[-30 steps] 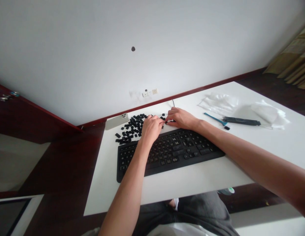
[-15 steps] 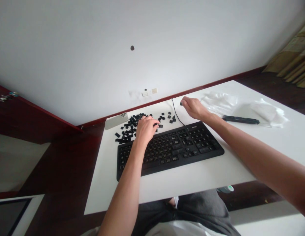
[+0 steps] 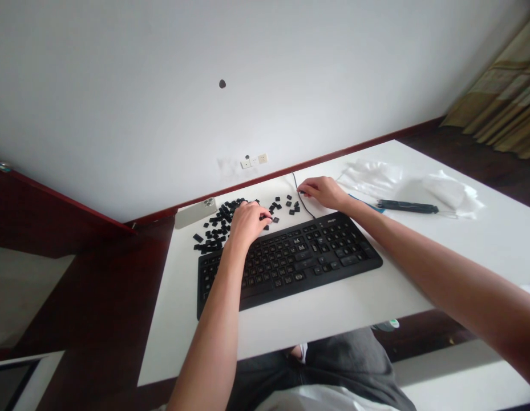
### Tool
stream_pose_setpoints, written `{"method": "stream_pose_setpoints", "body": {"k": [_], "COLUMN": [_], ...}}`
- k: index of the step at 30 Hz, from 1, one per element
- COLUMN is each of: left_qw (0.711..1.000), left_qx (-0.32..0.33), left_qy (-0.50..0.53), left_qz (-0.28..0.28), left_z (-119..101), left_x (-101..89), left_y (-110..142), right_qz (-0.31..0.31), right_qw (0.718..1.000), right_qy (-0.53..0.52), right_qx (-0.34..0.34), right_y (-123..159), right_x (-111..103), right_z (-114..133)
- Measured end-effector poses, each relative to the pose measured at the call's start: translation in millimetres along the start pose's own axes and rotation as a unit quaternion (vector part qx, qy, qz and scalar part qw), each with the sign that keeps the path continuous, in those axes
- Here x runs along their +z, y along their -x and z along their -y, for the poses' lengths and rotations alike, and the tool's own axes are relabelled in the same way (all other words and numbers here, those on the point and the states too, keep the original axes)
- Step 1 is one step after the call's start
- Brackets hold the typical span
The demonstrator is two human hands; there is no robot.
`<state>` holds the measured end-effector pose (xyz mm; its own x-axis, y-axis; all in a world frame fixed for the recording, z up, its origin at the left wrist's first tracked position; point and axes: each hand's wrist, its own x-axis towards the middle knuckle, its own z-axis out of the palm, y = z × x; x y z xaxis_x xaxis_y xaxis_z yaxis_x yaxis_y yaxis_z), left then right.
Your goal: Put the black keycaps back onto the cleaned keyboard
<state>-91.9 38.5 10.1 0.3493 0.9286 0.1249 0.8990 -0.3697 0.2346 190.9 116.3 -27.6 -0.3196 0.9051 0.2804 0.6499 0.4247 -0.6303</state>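
The left forearm [image 3: 224, 319] is crossing above the black keyboard [image 3: 265, 290], so a dipping wrist could be knocking it askew. The left hand [image 3: 246, 221] is bending over the loose keycaps [image 3: 197, 238], where a sweeping finger could be scattering them; whether it is gripping one I cannot tell. Apart from it, the right hand [image 3: 324, 192] is pinching a small dark piece [image 3: 302, 192] beside the cable [image 3: 295, 181]; a slack pinch could be letting that drop, a snagging finger tugging the cord. On the counter [image 3: 170, 331], the keyboard is lying at a slant, its key area looking largely uncapped; beyond, the keycaps are forming a jumbled heap, stragglers spreading rightward
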Motion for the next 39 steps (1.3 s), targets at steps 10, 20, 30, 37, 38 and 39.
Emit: {"method": "stream_pose_setpoints", "body": {"k": [10, 20, 30, 37, 38, 39], "left_qw": [0.984, 0.96, 0.988, 0.973, 0.969, 0.965], "left_qx": [-0.043, -0.057, -0.02, 0.11, 0.133, 0.153], "left_qy": [0.166, 0.265, 0.14, 0.133, 0.129, 0.125], "left_qz": [-0.055, -0.067, -0.07, -0.154, -0.164, -0.172], "left_z": [3.0, 9.9, 0.8, -22.7, -26.6, -30.0], "left_x": [-0.9, 14.0, 20.0, 6.7, 6.0, 5.8], "left_y": [1.3, -4.9, -10.5, -4.9, -4.3, -4.0], "right_qz": [0.041, 0.051, 0.004, 0.033, 0.065, 0.097], "right_qw": [0.994, 0.99, 0.997, 0.98, 0.967, 0.951], "right_qy": [0.03, 0.089, 0.073, -0.195, -0.246, -0.293], "right_qx": [0.101, 0.095, 0.032, 0.0, 0.003, 0.008], "right_y": [1.9, 3.0, 4.9, 12.9, 14.7, 16.3], "right_x": [-16.2, -18.8, -16.1, -5.5, -2.7, 0.0], "right_z": [-3.8, -2.0, 12.4, 47.4, 51.4, 54.3]}}
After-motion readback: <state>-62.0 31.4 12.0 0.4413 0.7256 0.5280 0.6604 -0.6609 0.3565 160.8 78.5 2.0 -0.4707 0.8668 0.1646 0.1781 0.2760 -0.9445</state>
